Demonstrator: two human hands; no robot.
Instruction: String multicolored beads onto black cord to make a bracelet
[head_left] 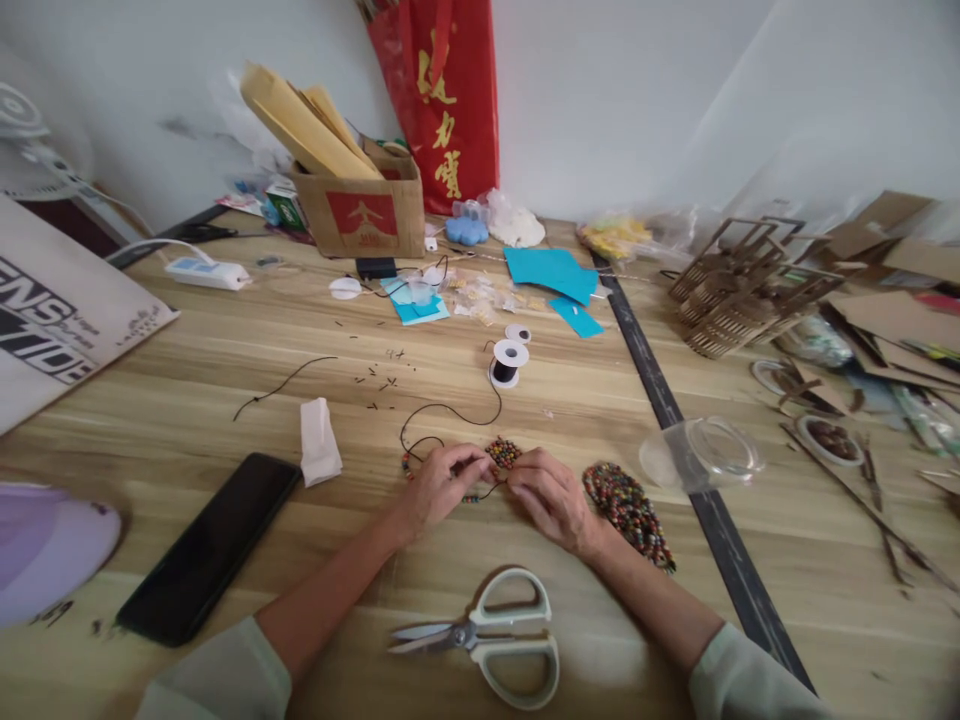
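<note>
Close together over the table's middle, my two hands work at a thin black cord (450, 406). My left hand (441, 492) is closed in a pinch beside a small heap of mixed-colour beads (504, 452); what its fingertips hold is too small to make out. My right hand (549, 498) pinches the cord, its end near the fingertips. Small coloured beads (470, 498) are strung on the cord, partly hidden by my left hand. The cord leads back to an upright white spool (510, 360). Right of my right hand lies a coil of beaded strands (628, 515).
Scissors (487, 638) with pale handles lie between my forearms, blades slightly apart. A black phone (210, 548) and a folded white paper (319, 442) are at left. Black cord snippets (386, 382) lie beyond. A clear plastic container (701, 455) and small woven baskets (739, 290) stand at right.
</note>
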